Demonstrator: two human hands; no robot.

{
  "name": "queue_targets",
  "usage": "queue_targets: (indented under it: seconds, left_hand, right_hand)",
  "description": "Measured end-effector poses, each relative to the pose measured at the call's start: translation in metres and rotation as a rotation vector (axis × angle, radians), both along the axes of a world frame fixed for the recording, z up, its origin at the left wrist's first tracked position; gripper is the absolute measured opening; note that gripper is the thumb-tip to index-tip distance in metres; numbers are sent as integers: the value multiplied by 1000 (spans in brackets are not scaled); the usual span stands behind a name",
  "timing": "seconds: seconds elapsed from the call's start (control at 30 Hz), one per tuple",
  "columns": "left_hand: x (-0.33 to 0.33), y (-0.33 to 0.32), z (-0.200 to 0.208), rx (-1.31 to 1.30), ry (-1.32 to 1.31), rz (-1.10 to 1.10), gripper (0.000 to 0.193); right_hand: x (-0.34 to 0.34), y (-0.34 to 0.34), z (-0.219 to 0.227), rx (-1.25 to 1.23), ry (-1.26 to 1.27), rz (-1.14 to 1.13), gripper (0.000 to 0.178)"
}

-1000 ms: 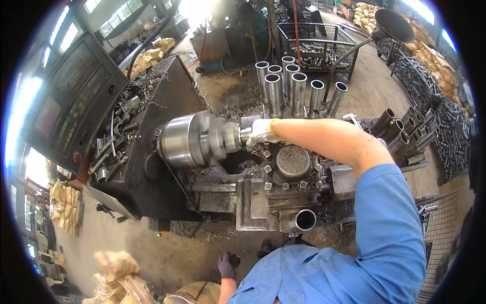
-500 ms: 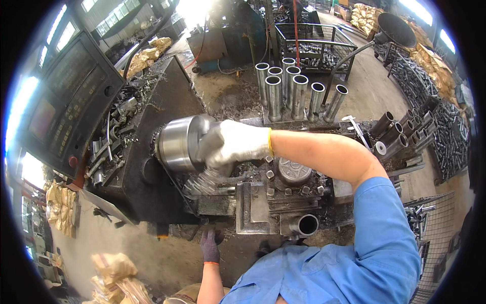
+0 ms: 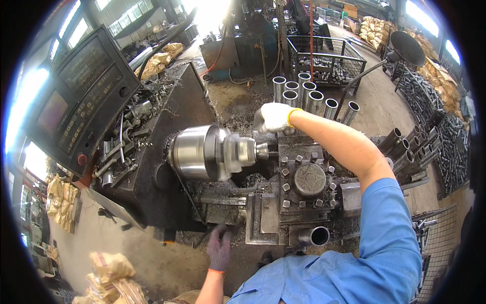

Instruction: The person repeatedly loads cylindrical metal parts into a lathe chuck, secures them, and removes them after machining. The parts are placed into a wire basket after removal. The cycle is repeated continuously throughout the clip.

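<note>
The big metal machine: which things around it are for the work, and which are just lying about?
Probably for the work:
right hand, in a white glove
left hand, in a dark glove
big round chuck, its front end blurred
upright steel tubes

Probably just lying about:
brown sacks, lower left
metal scraps, left of the chuck

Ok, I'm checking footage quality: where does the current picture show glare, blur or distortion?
Head view throughout: glare whites out patches at top centre and far left; blur smears the front of the chuck; the wire mesh bows near the dark rim.
</note>
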State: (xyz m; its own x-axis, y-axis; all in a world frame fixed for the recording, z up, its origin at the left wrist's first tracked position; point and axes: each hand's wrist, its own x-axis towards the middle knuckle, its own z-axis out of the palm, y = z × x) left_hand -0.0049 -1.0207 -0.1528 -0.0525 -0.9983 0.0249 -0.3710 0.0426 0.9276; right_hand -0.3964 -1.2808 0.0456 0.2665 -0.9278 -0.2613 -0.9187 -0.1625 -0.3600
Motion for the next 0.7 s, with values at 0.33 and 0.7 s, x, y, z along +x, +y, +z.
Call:
queue_targets:
  seconds: [0.33,0.7]
  left_hand:
    - [-60,-276,139,-654,-475,-165,59]
    - [-52,-304,138,-608,-781,-147,66]
  right_hand:
    - [-12,-32,-71,424,-176,110,36]
    - [31,33,-71,-45,193,91,84]
